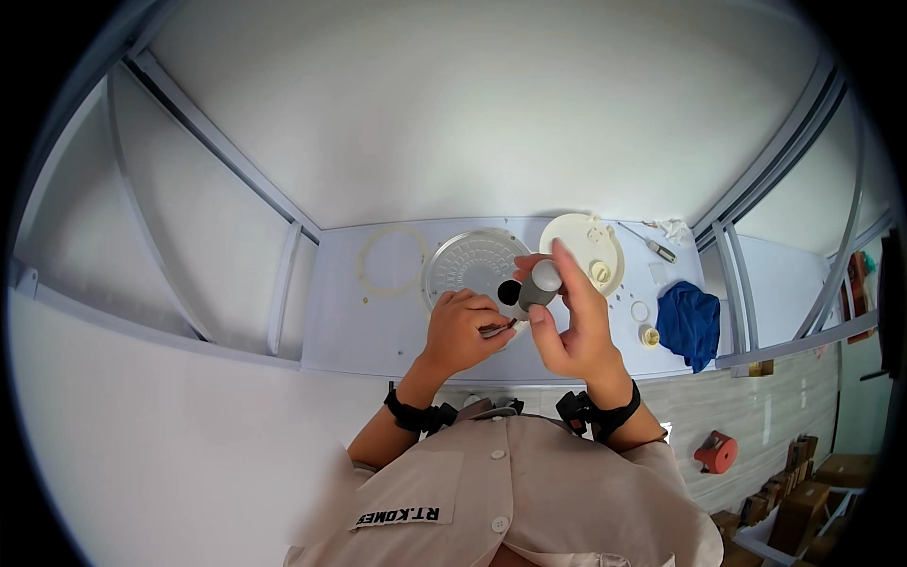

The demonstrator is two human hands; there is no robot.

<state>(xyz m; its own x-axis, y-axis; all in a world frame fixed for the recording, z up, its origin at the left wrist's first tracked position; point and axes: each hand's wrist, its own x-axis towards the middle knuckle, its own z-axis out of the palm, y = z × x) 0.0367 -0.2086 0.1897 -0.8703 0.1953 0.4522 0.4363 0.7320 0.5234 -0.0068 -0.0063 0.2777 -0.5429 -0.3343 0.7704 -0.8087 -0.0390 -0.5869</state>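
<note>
My right hand (578,331) grips a screwdriver (540,283) with a thick grey handle and a pale rounded end, its index finger stretched along one side. The tool points down toward the fingertips of my left hand (463,331). My left fingers are pinched together around a small dark piece (493,329), mostly hidden, at the near edge of a round silvery metal disc (463,260). Pressed marks cover the disc, and a black round spot (510,292) shows on it beside the screwdriver.
To the right lie a cream round cover (567,231), a second screwdriver (661,250), a cream ring-shaped part (649,336), a clear ring (641,311) and a blue cloth (688,326). At left is a thin pale ring (364,260). A red stool (718,454) stands on the floor.
</note>
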